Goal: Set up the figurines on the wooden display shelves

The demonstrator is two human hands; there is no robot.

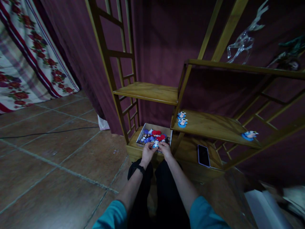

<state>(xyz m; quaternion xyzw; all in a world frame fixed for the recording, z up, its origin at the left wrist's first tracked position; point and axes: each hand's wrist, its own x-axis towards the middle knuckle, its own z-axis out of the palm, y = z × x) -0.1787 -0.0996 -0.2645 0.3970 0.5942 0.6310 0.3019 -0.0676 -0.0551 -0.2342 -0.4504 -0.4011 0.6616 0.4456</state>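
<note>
Between my two hands is a small white and light-blue figurine (155, 144), held up at the front of a shallow cardboard box (140, 137). The fingers of my left hand (148, 151) pinch it from the left. My right hand (165, 148) grips it from the right. Behind it, the box holds several small figurines (157, 133) in red, purple, white and dark colours, lying jumbled. The box rests on the lowest shelf. My fingertips partly hide the figurine's sides.
Two blue-based figurines (182, 122) stand at the left of the right-hand shelf (209, 125), and another figurine (249, 135) is at its right end. Below lies a phone (203, 156). A clear deer ornament (243, 43) stands on the upper shelf. A cable (59, 131) crosses the floor.
</note>
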